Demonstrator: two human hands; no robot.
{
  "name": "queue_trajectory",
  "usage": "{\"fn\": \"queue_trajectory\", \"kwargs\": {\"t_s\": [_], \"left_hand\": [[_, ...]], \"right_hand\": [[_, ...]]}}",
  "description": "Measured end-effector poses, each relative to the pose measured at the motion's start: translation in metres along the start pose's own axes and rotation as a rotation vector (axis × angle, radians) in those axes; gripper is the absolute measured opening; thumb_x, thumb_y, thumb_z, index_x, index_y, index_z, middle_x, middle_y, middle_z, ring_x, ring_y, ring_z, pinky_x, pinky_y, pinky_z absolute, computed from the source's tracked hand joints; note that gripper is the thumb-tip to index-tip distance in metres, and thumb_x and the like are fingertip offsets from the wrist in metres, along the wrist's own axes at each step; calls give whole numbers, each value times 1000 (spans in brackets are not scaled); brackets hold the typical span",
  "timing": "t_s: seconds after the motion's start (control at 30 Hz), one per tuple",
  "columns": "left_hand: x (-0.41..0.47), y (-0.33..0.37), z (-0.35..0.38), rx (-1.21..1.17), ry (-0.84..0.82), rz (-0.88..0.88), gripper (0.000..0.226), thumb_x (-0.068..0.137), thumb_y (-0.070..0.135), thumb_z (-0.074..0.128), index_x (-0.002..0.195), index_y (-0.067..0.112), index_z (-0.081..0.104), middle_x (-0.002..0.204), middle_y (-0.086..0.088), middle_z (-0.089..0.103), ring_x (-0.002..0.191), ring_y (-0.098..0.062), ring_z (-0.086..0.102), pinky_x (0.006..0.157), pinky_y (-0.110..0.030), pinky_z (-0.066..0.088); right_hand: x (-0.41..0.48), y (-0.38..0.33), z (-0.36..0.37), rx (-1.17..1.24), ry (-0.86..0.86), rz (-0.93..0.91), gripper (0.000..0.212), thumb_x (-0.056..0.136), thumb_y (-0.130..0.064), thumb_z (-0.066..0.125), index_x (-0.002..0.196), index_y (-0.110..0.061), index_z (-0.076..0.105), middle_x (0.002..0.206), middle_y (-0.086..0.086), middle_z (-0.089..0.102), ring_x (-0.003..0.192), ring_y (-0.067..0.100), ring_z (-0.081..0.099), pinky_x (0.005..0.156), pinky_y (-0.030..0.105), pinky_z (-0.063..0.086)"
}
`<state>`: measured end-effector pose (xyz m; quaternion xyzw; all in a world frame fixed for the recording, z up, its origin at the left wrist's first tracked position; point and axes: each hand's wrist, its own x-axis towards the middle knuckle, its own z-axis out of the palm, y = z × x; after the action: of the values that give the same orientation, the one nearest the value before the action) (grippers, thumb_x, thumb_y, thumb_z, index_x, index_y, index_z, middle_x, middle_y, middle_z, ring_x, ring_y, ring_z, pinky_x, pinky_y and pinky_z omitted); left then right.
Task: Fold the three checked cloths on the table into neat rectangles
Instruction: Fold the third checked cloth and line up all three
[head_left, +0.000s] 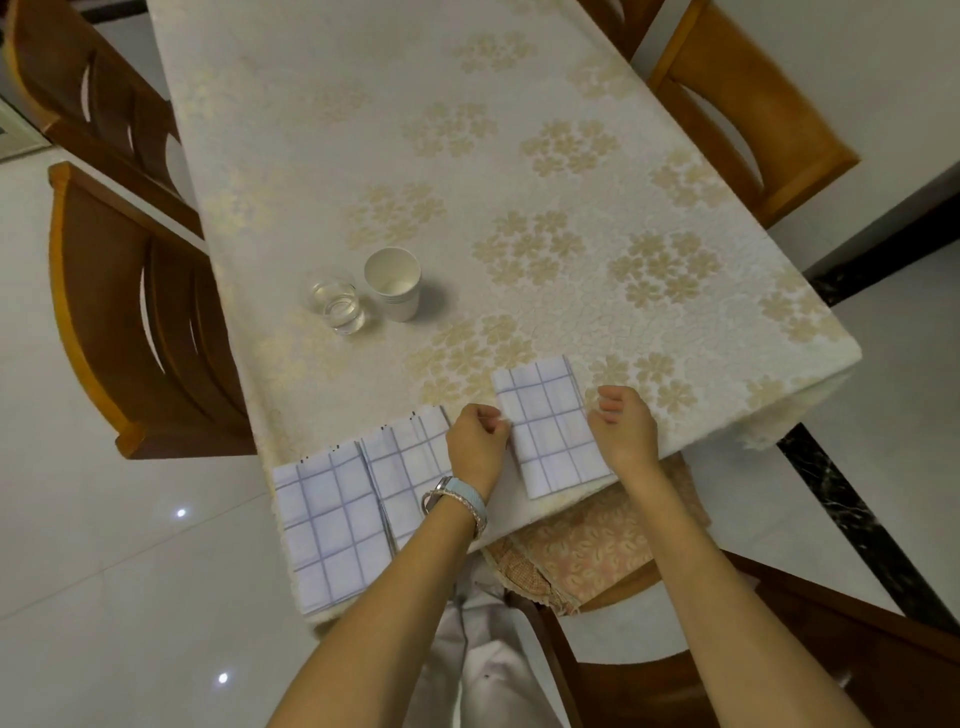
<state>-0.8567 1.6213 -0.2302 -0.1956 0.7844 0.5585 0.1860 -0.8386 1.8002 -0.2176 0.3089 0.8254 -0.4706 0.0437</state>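
3 checked cloths are found folded into rectangles along the near edge of the table (467, 130). The left cloth (332, 530) is laid at the near-left corner, its near end reaching the table edge. The middle cloth (405, 462) is set just beside it, their long sides touching or nearly so, and is partly covered by the left wrist. The right cloth (550, 426) is placed apart from the other 2, flat, and slightly turned.

The left hand (475, 441) is held at the right cloth's left edge with fingers curled inward; the fingertips meet the edge, but whether the cloth is pinched cannot be told. The right hand (623, 426) is held at the cloth's right edge, fingers likewise curled; a grip cannot be confirmed. A watch (460, 499) is worn on the left wrist.

A glass (340, 306) and a paper cup (395, 283) are noted standing upright, just beside each other, farther back on the table, well apart from the cloths.
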Motion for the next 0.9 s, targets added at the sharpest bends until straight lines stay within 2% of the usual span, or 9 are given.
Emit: {"fn": "queue_trajectory", "kwargs": {"t_s": [0.07, 0.23, 0.47, 0.57, 0.67, 0.9], "left_hand": [[2, 0, 5, -19, 8, -34, 9, 92, 8, 64, 100, 4, 63, 88, -11, 67, 86, -28, 67, 83, -43, 58], [6, -1, 9, -33, 12, -78, 8, 91, 7, 65, 95, 0, 65, 84, -15, 69, 62, -16, 63, 75, -36, 60], [1, -4, 4, -21, 33, -86, 6, 88, 6, 69, 89, 4, 63, 85, -19, 71, 68, -27, 67, 76, -42, 60], [-3, -8, -4, 49, 86, -39, 15, 87, 8, 70, 79, 14, 59, 80, -17, 71, 73, -31, 69, 72, -41, 59], [-8, -12, -14, 70, 139, -28, 23, 86, 8, 71, 75, 19, 54, 77, -13, 70, 71, -31, 69, 69, -44, 59], [-15, -22, -27, 106, 187, -1, 23, 86, 7, 70, 74, 19, 54, 74, -12, 68, 66, -30, 69, 63, -47, 59]], "right_hand": [[3, 4, -2, -11, -7, 12, 37, 92, -3, 61, 129, -3, 54, 123, 16, 60, 105, 24, 60, 85, 26, 45], [4, 6, -2, 34, -42, 37, 34, 93, -2, 60, 126, -4, 55, 111, 9, 59, 97, 19, 57, 80, 26, 43], [1, 7, 3, 64, -77, 65, 34, 91, 1, 60, 124, -6, 56, 105, 6, 60, 97, 18, 57, 81, 22, 43], [-2, 6, 8, 56, -110, 54, 35, 90, 3, 61, 123, -8, 57, 102, 7, 62, 96, 19, 60, 72, 17, 44], [-8, 5, 17, 64, -139, 49, 36, 90, 4, 61, 123, -9, 57, 103, 7, 62, 97, 19, 60, 68, 13, 43], [-19, 2, 30, 70, -151, 32, 36, 90, 5, 59, 123, -9, 56, 104, 7, 62, 95, 17, 59, 67, 10, 41]]}}
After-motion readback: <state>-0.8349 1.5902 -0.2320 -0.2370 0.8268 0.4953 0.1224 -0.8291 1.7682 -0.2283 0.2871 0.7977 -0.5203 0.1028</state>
